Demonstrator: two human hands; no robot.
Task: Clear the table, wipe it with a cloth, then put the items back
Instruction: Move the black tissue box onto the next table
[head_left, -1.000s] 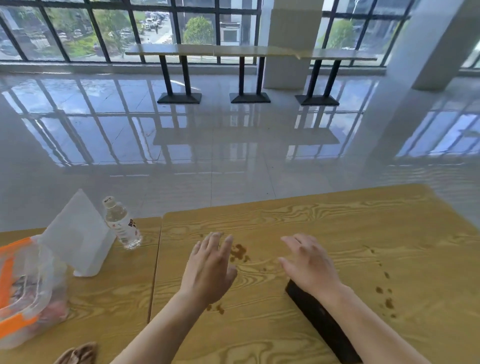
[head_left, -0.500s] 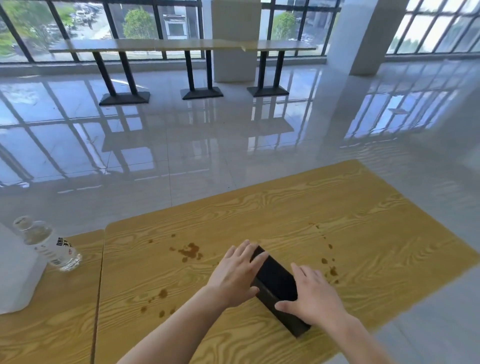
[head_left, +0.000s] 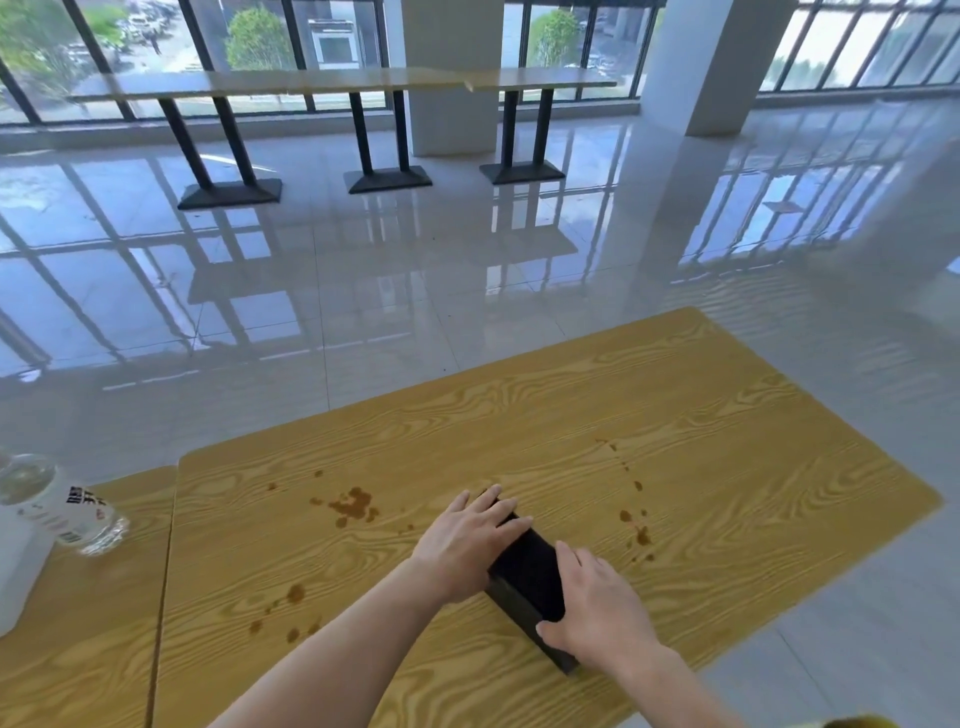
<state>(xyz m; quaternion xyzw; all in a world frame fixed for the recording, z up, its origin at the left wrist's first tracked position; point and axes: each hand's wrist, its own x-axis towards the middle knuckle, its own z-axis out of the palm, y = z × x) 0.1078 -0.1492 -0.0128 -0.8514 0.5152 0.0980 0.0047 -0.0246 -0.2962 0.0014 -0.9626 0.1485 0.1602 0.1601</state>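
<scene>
A black oblong box (head_left: 527, 577) lies flat on the yellow wood-grain table (head_left: 727, 467), near its front edge. My left hand (head_left: 465, 545) grips the box's far end, palm against its left side and fingers laid over the top. At the near end, my right hand (head_left: 597, 618) grips the box with the thumb down its side. Brown spill stains (head_left: 353, 506) mark the tabletop left of the box, with more stains (head_left: 636, 530) on its right and others (head_left: 291, 608) near my left forearm.
A clear water bottle (head_left: 57, 514) stands on the adjoining table (head_left: 78, 665) at the left, beside a white object (head_left: 15, 577) cut off by the frame. Glossy tiled floor lies beyond the table's far and right edges. Long tables (head_left: 291, 83) line the windows.
The view has swung right, so the bottle and white object slid to the left edge. Both hands went from hovering over the table onto the black box and stay there.
</scene>
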